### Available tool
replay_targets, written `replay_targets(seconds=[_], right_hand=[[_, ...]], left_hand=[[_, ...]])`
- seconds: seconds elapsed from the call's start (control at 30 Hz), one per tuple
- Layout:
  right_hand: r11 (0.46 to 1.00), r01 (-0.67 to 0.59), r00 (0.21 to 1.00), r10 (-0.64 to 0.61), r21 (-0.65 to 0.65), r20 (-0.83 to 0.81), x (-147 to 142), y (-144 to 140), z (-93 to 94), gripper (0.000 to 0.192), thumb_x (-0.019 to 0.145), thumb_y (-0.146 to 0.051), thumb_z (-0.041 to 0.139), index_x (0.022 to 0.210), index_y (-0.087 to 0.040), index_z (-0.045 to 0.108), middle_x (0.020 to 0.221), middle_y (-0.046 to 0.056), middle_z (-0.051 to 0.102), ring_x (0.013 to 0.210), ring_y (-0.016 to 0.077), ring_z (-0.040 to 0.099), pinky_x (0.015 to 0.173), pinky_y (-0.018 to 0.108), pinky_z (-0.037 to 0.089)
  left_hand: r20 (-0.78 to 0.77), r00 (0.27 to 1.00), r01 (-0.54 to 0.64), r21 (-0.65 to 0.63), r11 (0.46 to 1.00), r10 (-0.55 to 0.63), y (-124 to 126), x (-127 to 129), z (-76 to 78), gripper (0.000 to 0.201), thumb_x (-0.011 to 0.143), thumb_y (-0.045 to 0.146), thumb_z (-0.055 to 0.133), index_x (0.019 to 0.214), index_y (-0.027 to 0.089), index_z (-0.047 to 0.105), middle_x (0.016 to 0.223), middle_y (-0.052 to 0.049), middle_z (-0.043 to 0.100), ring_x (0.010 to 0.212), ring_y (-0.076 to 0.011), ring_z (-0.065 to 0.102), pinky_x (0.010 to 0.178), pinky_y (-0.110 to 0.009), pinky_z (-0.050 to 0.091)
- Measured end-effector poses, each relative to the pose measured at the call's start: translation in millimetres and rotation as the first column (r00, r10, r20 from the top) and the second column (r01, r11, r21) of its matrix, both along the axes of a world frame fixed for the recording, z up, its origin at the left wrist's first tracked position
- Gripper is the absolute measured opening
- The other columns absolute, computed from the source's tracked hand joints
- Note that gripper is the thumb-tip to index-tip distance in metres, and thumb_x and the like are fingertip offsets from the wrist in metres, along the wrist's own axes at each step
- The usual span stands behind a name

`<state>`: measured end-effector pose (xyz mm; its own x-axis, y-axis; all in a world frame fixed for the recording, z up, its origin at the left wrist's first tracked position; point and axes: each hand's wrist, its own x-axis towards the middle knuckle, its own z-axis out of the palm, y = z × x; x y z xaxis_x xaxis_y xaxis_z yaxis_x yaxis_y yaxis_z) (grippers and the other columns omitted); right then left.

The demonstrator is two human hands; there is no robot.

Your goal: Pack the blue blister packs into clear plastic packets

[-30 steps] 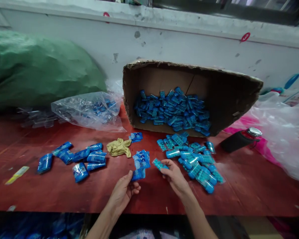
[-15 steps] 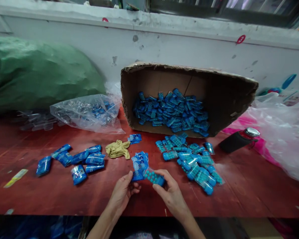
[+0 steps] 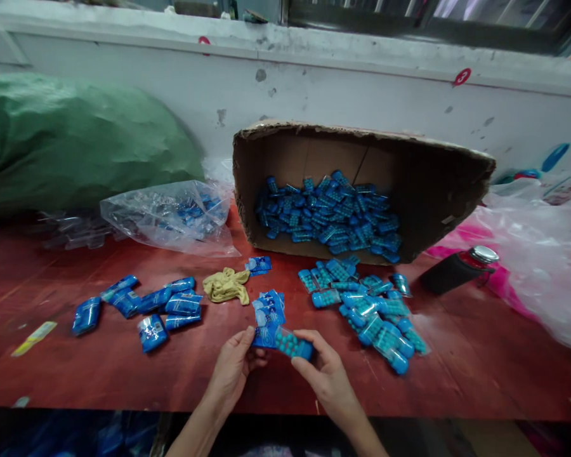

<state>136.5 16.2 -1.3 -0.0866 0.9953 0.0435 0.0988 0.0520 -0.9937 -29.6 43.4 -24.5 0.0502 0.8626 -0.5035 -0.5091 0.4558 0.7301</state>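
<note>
My left hand pinches a blue printed packet between thumb and fingers. In my right hand is a clear plastic bottle with a blue cap, filled with turquoise balls. Its clear end meets the packet's right edge; whether it is inside the packet's opening I cannot tell. Just beyond lies a fanned stack of flat blue packets. A heap of similar bottles lies to the right. Filled blue packets are scattered on the left.
A cardboard box on its side holds many more bottles. A clear bag of blue packets, a yellow cloth and a large green sack are on the left. A black flask and clear plastic are at right.
My right hand has brought the bottle slightly left and more level, so its end now meets the packet in my left hand. The view has shifted slightly.
</note>
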Motion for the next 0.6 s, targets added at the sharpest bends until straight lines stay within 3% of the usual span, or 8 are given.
replay_targets(seconds=[0.1,0.2,0.6], right_hand=[[0.984,-0.003,0.994,-0.017,-0.177,-0.109,-0.7,0.5,-3.2,0.031,0.07,-0.017,0.057,0.101,-0.019,0.054,0.085,0.001,0.059,0.069,0.0124,0.054,0.063,0.023,0.044],[0.955,0.002,0.978,-0.064,-0.296,-0.199,-2.5,1.1,-5.3,0.035,0.067,-0.02,0.059,0.102,-0.017,0.051,0.064,-0.004,0.054,0.046,0.0069,0.043,0.044,0.018,0.036],[0.938,0.021,0.973,-0.099,-0.345,-0.208,-6.4,1.5,-6.1,0.039,0.064,-0.027,0.064,0.1,-0.015,0.054,0.053,-0.006,0.05,0.041,0.0071,0.042,0.04,0.019,0.034]], left_hand=[[-0.01,0.999,-0.03,0.016,0.999,0.03,1.2,0.2,-1.4,0.03,0.056,0.038,0.071,0.065,0.014,0.056,0.05,0.0,0.061,0.046,-0.0111,0.057,0.044,-0.021,0.048],[0.01,0.999,-0.043,0.006,0.999,0.043,2.7,1.3,-0.9,0.029,0.056,0.036,0.071,0.068,0.015,0.056,0.057,0.0,0.064,0.051,-0.0125,0.059,0.046,-0.023,0.049],[-0.017,0.992,-0.121,0.084,0.989,0.123,5.5,2.5,-1.9,0.024,0.059,0.033,0.069,0.067,0.015,0.056,0.057,0.003,0.063,0.056,-0.0126,0.06,0.054,-0.023,0.048]])
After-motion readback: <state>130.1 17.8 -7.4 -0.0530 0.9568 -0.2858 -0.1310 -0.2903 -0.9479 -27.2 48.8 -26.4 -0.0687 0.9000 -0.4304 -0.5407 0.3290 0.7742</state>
